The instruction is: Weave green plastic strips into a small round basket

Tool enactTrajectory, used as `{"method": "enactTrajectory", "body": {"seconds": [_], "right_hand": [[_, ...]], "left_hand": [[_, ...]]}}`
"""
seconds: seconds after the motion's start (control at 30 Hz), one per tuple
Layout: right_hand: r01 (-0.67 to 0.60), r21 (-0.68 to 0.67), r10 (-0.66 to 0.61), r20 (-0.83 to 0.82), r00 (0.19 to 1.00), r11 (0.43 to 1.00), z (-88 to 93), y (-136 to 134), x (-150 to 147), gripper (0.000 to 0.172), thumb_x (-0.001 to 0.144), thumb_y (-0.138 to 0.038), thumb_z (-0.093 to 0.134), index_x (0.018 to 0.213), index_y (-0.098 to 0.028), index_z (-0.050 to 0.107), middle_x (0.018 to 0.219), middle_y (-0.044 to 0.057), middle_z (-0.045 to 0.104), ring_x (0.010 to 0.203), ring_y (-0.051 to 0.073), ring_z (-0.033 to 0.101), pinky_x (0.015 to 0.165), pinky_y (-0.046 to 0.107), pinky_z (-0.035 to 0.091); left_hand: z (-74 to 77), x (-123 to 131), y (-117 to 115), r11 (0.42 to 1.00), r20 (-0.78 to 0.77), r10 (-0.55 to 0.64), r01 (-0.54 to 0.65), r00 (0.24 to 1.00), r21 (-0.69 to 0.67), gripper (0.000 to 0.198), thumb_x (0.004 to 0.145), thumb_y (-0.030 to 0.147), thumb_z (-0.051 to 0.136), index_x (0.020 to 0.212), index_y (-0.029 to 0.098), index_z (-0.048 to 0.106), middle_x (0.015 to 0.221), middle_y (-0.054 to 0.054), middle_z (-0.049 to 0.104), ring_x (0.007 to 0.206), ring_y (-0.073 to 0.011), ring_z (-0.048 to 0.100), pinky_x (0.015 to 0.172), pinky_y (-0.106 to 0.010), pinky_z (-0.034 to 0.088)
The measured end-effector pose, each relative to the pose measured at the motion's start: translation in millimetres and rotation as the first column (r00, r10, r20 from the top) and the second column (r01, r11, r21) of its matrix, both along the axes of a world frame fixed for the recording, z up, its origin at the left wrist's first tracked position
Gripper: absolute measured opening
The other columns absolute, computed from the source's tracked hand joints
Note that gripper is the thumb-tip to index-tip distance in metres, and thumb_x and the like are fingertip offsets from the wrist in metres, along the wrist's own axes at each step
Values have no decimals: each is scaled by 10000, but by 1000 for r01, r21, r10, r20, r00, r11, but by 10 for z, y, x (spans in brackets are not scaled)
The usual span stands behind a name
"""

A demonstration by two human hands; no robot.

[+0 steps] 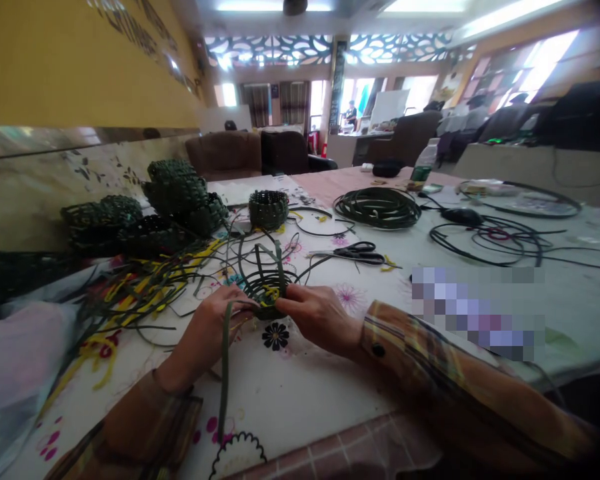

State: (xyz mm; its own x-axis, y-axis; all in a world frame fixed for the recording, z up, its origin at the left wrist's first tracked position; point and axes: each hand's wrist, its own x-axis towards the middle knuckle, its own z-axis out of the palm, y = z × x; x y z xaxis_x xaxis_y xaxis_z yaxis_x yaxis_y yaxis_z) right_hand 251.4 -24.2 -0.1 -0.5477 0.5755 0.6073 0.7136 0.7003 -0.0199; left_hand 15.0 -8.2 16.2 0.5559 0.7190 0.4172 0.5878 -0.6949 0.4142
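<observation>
A partly woven basket [266, 277] of dark green strips, with yellow bits inside, sits on the patterned tablecloth in front of me. Several of its strips stand up loose above the rim. My left hand [219, 320] grips the basket's near left side, fingers closed, and a long green strip [225, 373] hangs down past it. On the right side of the rim my right hand [315, 313] pinches the weave between thumb and fingers. Its fingertips are partly hidden behind the strips.
Scissors [355, 253] lie right of the basket, before a coil of green strip [377, 208]. Finished woven baskets [175, 193] are stacked at the left, with a small one [269, 209] behind. Green and yellow scraps [150, 287] cover the left side. A bottle [423, 167] stands at the back.
</observation>
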Motion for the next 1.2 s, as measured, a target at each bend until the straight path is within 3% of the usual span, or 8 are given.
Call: {"method": "enactTrajectory", "body": {"seconds": [0.3,0.47,0.7,0.83,0.93,1.03,1.2], "right_hand": [[-22,-8,22,131,991,1000,54,-17,29,224,912,-58,490,909,-201,663,754,20,502,658,137,353,553,296,152],[-34,16,32,103,994,999,50,-4,33,229,901,-54,492,907,-203,667,764,24,516,671,144,372,557,296,159],[-19,-78,20,7,1000,997,19,41,17,223,908,-53,492,832,-186,653,765,11,534,670,124,401,567,277,194],[11,-140,-13,-15,1000,990,17,73,17,195,932,-97,520,860,-195,672,799,8,555,656,106,408,570,261,204],[23,-198,-28,-21,999,980,5,79,1,120,955,-249,582,978,-225,697,904,27,594,701,107,462,576,250,214],[79,-241,-79,8,997,967,-28,84,-39,254,941,-395,617,1168,-296,673,963,41,606,711,118,494,568,258,196],[158,-288,-150,48,987,945,-76,125,-105,193,995,-311,531,1071,-289,708,863,18,617,660,109,495,569,279,190]], "left_hand": [[125,10,-71,993,-70,-108,110,992,35,252,898,182,578,1118,215,697,983,-64,596,916,-192,575,797,-318,491],[70,37,-53,983,-87,-95,107,992,150,271,905,264,642,1171,243,692,903,-48,577,862,-186,560,757,-305,482],[-6,112,-19,934,-8,-79,77,997,350,148,906,224,635,994,173,743,814,-48,619,753,-162,581,648,-261,498],[10,126,22,927,-23,-93,95,995,362,152,910,223,626,943,136,747,803,-61,642,747,-165,618,652,-260,522],[25,124,58,928,-20,-111,111,994,356,155,914,224,620,903,139,749,807,-62,653,750,-166,635,663,-261,529],[26,113,75,927,14,-118,105,993,360,158,920,234,615,876,150,742,815,-59,658,744,-163,639,667,-265,533],[-28,92,101,921,-5,-112,106,994,376,124,926,229,613,934,176,725,884,-59,677,825,-173,640,738,-281,535]]}}
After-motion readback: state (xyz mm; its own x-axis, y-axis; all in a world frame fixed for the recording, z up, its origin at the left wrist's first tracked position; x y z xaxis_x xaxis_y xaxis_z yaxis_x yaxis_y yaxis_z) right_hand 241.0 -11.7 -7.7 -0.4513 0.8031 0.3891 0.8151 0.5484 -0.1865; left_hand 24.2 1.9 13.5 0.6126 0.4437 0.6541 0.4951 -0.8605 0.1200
